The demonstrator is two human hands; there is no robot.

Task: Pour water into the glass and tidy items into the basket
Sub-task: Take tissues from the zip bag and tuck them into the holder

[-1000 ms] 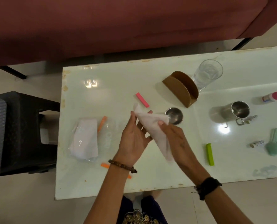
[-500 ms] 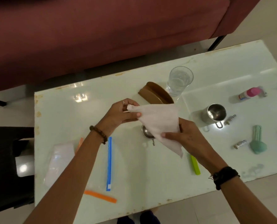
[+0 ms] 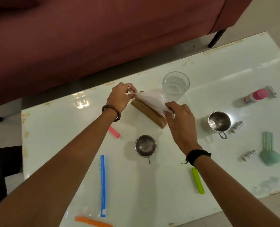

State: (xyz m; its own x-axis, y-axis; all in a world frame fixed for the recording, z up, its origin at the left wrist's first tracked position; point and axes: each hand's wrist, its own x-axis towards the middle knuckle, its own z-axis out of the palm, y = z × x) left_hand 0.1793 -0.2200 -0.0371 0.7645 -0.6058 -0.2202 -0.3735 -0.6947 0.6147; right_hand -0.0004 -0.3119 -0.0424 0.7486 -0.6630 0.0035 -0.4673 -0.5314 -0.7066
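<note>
Fingers (image 3: pixel 129 92) of both hands pinching white folded napkin (image 3: pixel 152 100) over brown holder (image 3: pixel 148 113)

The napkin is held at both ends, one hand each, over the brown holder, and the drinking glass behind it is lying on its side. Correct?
Not quite. The head view shows the glass standing upright, not on its side. The rest holds: the left hand and right hand each pinch an end of the napkin over the brown holder.
</note>
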